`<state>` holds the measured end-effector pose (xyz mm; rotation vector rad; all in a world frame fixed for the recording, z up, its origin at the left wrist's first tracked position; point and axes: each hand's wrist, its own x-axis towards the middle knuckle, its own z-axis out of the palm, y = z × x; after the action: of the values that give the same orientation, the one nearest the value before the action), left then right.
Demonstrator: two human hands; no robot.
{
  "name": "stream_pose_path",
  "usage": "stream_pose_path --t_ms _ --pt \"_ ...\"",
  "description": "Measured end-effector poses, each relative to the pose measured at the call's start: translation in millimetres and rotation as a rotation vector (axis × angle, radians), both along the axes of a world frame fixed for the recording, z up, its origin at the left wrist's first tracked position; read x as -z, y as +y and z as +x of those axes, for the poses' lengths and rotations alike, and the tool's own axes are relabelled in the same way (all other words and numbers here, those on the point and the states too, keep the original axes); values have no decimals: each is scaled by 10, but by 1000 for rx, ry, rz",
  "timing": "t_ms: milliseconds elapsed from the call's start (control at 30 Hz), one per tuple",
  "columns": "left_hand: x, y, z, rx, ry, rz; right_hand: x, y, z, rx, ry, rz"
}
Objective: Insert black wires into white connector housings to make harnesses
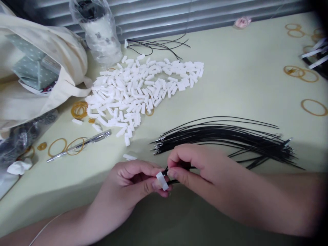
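- the white connector [162, 181] is clamped between thumb and fingers of the left hand [132, 182].
- beside it, a black wire [165, 171] is pinched by the right hand [205, 167].
- the wire's tip is hidden; whether it is inserted cannot be told.
- the wire bundle [217, 135] is partly covered by the right hand.
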<state>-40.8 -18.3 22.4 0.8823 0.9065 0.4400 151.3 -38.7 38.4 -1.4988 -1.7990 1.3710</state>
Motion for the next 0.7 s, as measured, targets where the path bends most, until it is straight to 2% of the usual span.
stream_pose_path --t_ms 200,300,367,467,533,600,700 --pt "-24 3 -4 48 72 68 -34 0 -22 -22 -38 -60" --pt "-26 -7 -5 36 79 36 -36 52 -12 -73 -59 -44" --pt "-21 -9 -1 0 49 -32 -37 94 18 -151 -117 96" --pt "-6 -4 11 -50 -19 -98 -46 139 100 -213 -243 488" --pt "6 -2 16 -65 -44 -108 -50 147 163 -220 -297 673" --pt "17 -4 16 -75 -63 -120 -44 142 215 -253 -318 715" --pt "26 -10 10 -79 -87 -123 -14 131 245 -338 -321 668"
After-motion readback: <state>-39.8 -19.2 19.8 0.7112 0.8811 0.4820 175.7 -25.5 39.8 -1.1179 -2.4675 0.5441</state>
